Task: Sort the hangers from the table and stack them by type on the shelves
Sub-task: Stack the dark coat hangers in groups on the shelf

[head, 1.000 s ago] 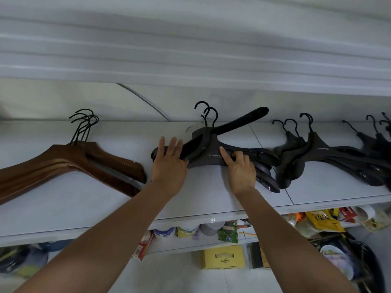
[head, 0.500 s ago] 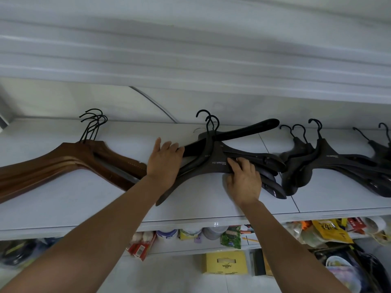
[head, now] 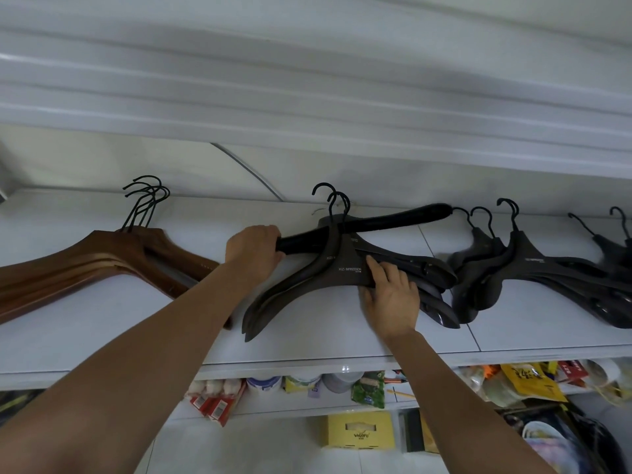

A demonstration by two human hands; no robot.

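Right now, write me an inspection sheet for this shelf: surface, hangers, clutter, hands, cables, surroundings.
Surface: white shelf, hangers lying flat on it.
Job's things: brown wooden hangers stacked at the left; dark hangers piled in the middle, with one black hanger crossing them askew; another dark pile at the right.
Clutter: packets and tubs on the lower shelf; yellow box below.
Hands: left hand grips the black hanger's end; right hand rests on the middle pile.
Cables: thin curved line on the wall; cannot tell whether it is a cable.
Surroundings: white wall behind.
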